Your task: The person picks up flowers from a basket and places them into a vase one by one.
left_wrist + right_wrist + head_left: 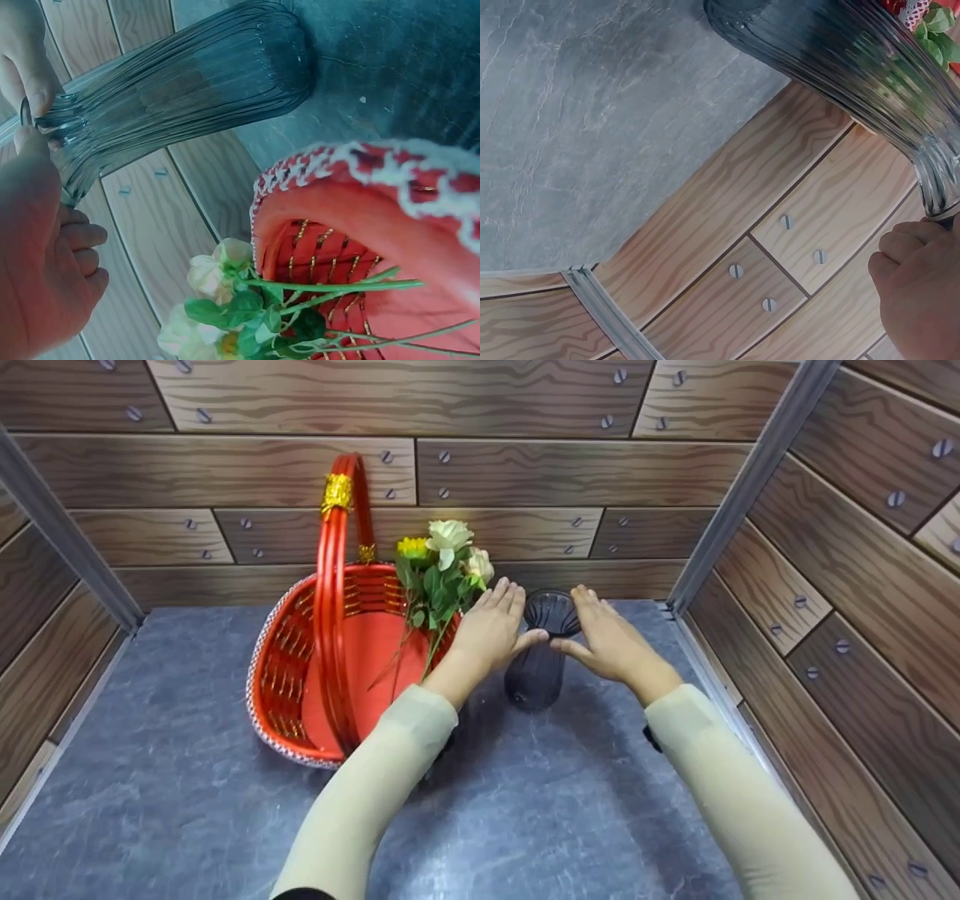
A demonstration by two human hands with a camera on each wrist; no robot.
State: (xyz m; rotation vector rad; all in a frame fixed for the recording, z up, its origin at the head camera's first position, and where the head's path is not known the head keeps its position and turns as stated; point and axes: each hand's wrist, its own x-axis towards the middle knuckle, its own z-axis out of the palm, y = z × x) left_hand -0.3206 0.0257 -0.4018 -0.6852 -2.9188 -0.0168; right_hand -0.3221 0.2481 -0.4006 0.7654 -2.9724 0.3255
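A glass vase (534, 679) is directly between the left hand (486, 636) and the right hand (619, 643), mouth up and close to upright, its rim level with the fingers and its body hanging below the thumbs. The left hand is spread with fingers mostly straight along its side of the rim, thumb apart from them; the right hand mirrors it on the other side, and the thumb tips nearly meet at the near edge. How firmly either hand presses the glass cannot be told. The vase is dark, smoky and see-through, ribbed lengthwise, with a flared mouth, a pinched neck and a fuller, rounded lower body. Whether its base touches the grey, marble-patterned worktop (187, 817) is hard to tell. Just beside the left hand, on its outer side, sits a red basket (259, 727) with a tall handle, gold wrapping and a red-and-white braided edge. White, cream and yellow flowers (448, 577) lean there, past that hand's fingertips, their green stems reaching down into the basket.
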